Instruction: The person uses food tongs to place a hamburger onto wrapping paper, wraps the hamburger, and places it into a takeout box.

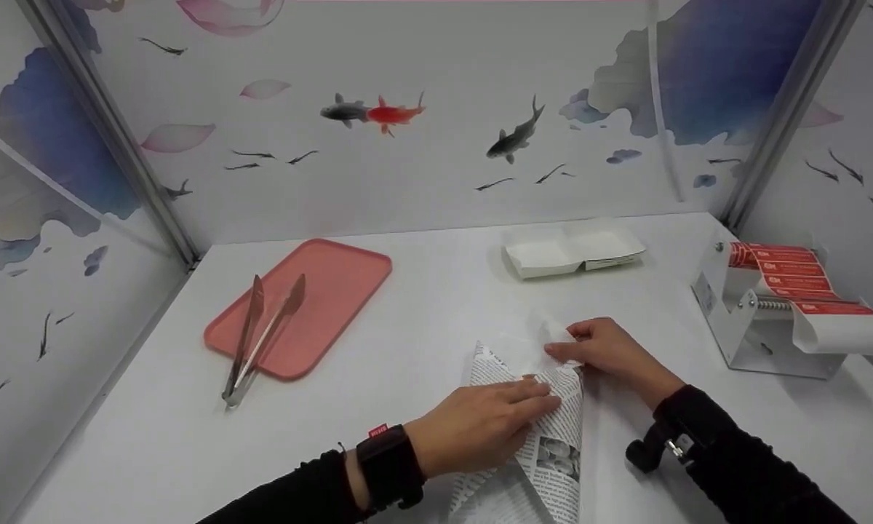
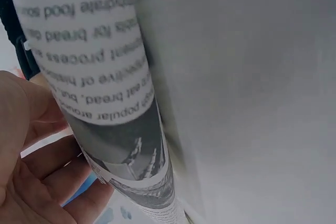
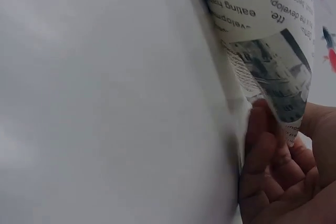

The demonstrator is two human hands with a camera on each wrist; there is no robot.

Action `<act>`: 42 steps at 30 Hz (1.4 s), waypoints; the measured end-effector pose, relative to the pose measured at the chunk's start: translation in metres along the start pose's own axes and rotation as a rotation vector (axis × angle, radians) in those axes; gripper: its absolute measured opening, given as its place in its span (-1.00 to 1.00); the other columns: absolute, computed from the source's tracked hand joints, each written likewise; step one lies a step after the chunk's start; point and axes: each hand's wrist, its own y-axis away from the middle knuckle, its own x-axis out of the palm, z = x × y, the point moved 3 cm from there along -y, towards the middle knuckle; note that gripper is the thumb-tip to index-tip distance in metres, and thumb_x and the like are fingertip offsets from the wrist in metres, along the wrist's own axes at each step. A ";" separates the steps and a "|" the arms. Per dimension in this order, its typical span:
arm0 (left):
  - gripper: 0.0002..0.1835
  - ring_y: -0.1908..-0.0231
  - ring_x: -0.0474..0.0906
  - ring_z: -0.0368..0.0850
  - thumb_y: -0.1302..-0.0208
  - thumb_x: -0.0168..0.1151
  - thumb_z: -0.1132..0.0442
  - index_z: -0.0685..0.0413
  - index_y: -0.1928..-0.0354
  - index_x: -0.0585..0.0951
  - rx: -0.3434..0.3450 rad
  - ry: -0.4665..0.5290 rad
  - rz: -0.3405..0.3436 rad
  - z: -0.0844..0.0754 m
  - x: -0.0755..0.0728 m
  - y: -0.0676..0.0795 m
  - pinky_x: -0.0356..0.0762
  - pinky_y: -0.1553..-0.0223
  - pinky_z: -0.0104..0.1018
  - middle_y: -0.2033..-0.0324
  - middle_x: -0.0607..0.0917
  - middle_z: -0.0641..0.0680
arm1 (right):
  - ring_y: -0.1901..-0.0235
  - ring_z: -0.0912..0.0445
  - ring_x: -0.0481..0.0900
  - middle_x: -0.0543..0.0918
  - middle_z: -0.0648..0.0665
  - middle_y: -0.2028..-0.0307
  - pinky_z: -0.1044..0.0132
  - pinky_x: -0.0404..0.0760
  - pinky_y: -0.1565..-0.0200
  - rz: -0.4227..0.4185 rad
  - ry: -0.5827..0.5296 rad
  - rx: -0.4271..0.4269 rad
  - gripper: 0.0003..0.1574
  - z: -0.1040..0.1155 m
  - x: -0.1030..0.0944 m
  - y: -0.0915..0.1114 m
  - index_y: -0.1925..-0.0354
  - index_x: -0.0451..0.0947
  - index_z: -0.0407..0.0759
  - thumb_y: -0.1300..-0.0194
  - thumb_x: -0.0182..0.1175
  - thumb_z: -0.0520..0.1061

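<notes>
A sheet of newsprint-patterned wrapping paper (image 1: 564, 415) lies folded into a long packet on the table's near side, its upper end pointed. What is inside cannot be seen, apart from a small brown bit by the left fingertips. My left hand (image 1: 473, 426) rests on top of the packet with its fingers extended across it. At the far right end, my right hand (image 1: 611, 353) pinches the paper's thin, pale edge. The right wrist view shows a printed corner of the wrapping paper (image 3: 278, 72) by the curled fingers. In the left wrist view, the wrapping paper (image 2: 89, 51) forms a rounded roll beside the hand.
Metal tongs (image 1: 246, 349) lie across a pink tray (image 1: 342, 291) at the left. An opened white paper box (image 1: 575, 251) stands at the back. On the right, a label dispenser (image 1: 778, 320) holds a roll of red labels. Printed panels enclose the white table (image 1: 160, 415).
</notes>
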 end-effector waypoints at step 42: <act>-0.67 -0.23 0.68 -0.24 -0.67 -0.03 0.20 -0.04 -0.32 0.56 -0.015 0.121 -0.020 0.001 0.009 0.003 0.68 -0.18 -0.36 -0.22 0.74 -0.06 | 0.04 0.06 0.83 0.86 -0.05 -0.04 0.07 0.78 0.01 -0.093 0.414 -1.137 -0.48 0.051 0.017 0.078 -0.15 0.79 -0.12 -0.20 0.54 -0.32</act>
